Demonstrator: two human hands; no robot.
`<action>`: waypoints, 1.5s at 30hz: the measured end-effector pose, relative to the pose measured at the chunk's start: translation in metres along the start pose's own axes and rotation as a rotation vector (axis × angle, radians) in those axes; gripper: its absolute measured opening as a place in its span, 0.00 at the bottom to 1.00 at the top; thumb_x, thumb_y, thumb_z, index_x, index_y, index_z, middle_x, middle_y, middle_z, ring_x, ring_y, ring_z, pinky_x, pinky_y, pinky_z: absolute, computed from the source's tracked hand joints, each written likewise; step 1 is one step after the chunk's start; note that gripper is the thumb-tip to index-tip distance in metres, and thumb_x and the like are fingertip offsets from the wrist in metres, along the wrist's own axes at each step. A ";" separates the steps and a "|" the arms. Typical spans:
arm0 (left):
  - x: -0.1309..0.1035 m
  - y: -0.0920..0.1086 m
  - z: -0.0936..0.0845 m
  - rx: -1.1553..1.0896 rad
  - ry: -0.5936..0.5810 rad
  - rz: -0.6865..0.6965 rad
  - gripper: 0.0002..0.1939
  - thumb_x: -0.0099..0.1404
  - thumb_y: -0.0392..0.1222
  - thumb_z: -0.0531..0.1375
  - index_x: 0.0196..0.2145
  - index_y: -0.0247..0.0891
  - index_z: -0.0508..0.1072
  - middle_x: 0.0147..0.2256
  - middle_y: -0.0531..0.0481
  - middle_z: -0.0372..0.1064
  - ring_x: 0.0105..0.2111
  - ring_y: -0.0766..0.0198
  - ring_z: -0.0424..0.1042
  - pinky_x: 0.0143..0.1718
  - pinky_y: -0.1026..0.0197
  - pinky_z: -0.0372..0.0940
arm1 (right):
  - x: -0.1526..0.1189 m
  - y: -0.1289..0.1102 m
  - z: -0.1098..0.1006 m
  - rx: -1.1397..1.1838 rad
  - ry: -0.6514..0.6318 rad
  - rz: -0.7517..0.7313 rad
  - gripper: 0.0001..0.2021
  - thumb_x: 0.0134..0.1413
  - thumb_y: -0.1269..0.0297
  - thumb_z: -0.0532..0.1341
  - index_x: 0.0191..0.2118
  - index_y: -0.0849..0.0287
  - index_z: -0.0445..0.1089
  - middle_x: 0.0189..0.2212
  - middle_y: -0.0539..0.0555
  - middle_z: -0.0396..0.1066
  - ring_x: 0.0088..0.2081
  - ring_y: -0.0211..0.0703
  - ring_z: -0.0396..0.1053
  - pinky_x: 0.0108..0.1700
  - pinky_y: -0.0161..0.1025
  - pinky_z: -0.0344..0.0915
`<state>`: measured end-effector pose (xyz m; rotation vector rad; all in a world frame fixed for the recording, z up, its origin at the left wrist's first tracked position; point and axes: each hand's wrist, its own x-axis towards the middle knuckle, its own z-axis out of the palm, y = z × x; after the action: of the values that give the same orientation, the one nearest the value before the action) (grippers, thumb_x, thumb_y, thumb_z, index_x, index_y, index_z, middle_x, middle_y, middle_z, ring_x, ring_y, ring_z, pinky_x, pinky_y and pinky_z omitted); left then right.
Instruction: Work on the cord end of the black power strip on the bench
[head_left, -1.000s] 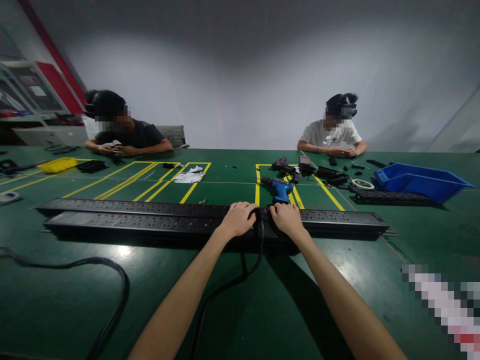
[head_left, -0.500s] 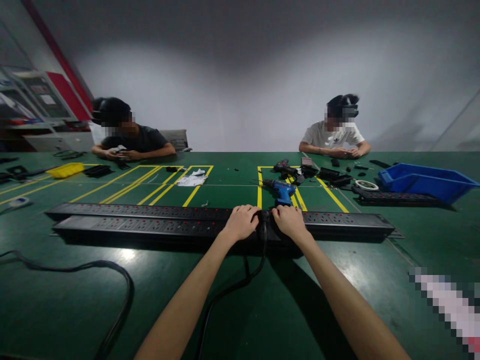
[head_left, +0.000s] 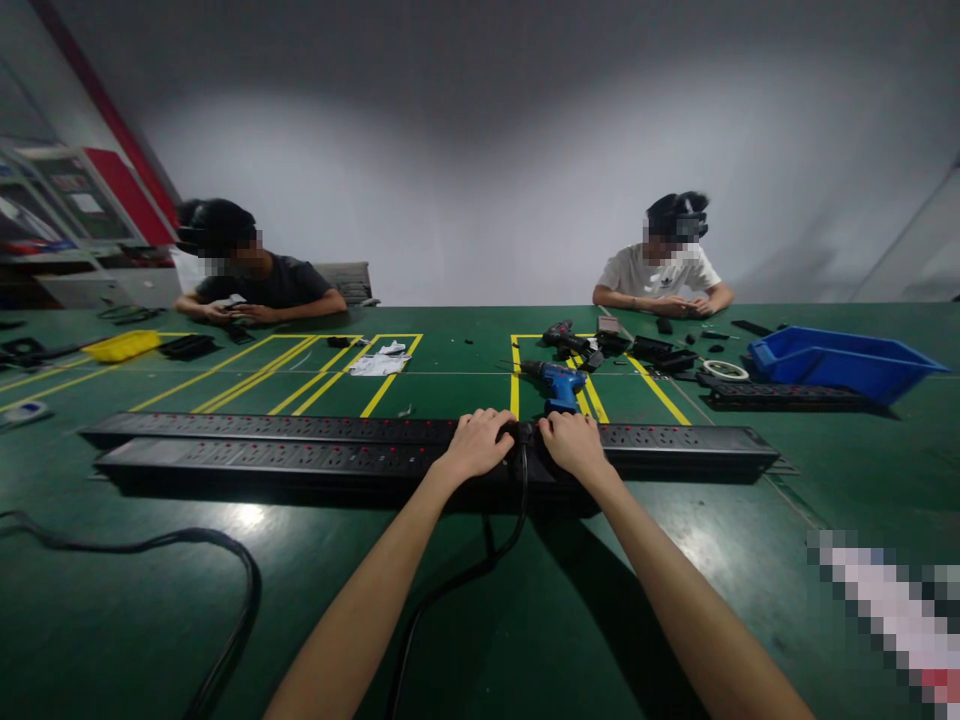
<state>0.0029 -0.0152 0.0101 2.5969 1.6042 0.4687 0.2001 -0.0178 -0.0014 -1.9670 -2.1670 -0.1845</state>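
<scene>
Across the green table (head_left: 315,600): power strips (head_left: 262,456) lay paired.
Black cord (head_left: 442,592): trailed in front; snagging might have tugged them.
Blue drill (head_left: 559,380): sat behind; shoving might have bumped it.
Left hand (head_left: 478,447), right hand (head_left: 574,445): curled over them, grip unclear.

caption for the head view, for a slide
Two bare hands rest on long black socket strips either side of a black cable, near a blue power drill.

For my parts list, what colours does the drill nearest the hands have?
The drill is blue and black, in the head view.
</scene>
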 end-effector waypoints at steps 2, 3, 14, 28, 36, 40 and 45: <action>0.000 0.001 0.000 0.012 0.001 0.001 0.16 0.69 0.46 0.51 0.51 0.47 0.70 0.47 0.47 0.71 0.50 0.53 0.66 0.53 0.50 0.58 | 0.000 0.000 -0.001 -0.004 0.004 -0.006 0.24 0.69 0.53 0.42 0.43 0.59 0.72 0.45 0.63 0.75 0.47 0.54 0.69 0.52 0.49 0.52; 0.000 0.002 0.000 0.018 0.005 0.002 0.16 0.69 0.46 0.51 0.51 0.47 0.70 0.46 0.47 0.71 0.50 0.52 0.66 0.53 0.49 0.58 | -0.001 0.000 -0.001 -0.006 0.011 -0.008 0.24 0.69 0.53 0.42 0.43 0.59 0.72 0.44 0.63 0.75 0.47 0.54 0.69 0.52 0.49 0.52; 0.003 0.001 -0.001 0.009 -0.003 0.020 0.16 0.69 0.46 0.52 0.52 0.47 0.70 0.47 0.47 0.70 0.49 0.53 0.66 0.53 0.51 0.58 | 0.000 0.001 0.004 0.006 0.045 0.009 0.25 0.69 0.53 0.42 0.42 0.60 0.73 0.43 0.63 0.75 0.47 0.54 0.69 0.52 0.49 0.52; 0.002 0.003 -0.004 -0.053 0.022 -0.028 0.15 0.69 0.46 0.52 0.49 0.48 0.73 0.45 0.48 0.73 0.48 0.54 0.68 0.51 0.51 0.59 | -0.001 0.000 -0.002 0.021 0.010 0.008 0.24 0.69 0.53 0.43 0.42 0.60 0.73 0.45 0.63 0.75 0.48 0.54 0.69 0.53 0.48 0.53; 0.002 0.004 -0.004 -0.022 0.023 -0.041 0.16 0.69 0.46 0.52 0.50 0.49 0.74 0.45 0.48 0.73 0.48 0.53 0.69 0.52 0.50 0.60 | -0.002 -0.003 -0.006 0.000 -0.013 0.008 0.24 0.69 0.54 0.42 0.44 0.60 0.73 0.45 0.64 0.74 0.49 0.54 0.69 0.53 0.48 0.53; 0.003 0.001 -0.003 -0.032 0.012 -0.044 0.16 0.69 0.46 0.52 0.50 0.49 0.74 0.45 0.48 0.74 0.48 0.53 0.69 0.52 0.50 0.60 | -0.003 -0.004 -0.005 -0.019 0.001 0.008 0.25 0.69 0.54 0.42 0.45 0.61 0.73 0.45 0.65 0.74 0.49 0.54 0.69 0.53 0.48 0.53; 0.003 0.001 -0.002 -0.055 0.026 -0.028 0.16 0.70 0.45 0.50 0.49 0.47 0.74 0.47 0.48 0.73 0.49 0.55 0.69 0.53 0.51 0.59 | -0.004 -0.005 -0.004 -0.042 0.031 -0.012 0.24 0.69 0.55 0.42 0.44 0.61 0.73 0.44 0.64 0.74 0.47 0.55 0.69 0.52 0.49 0.54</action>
<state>0.0042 -0.0131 0.0131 2.5354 1.6097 0.5386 0.1959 -0.0232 0.0017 -1.9601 -2.1734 -0.2631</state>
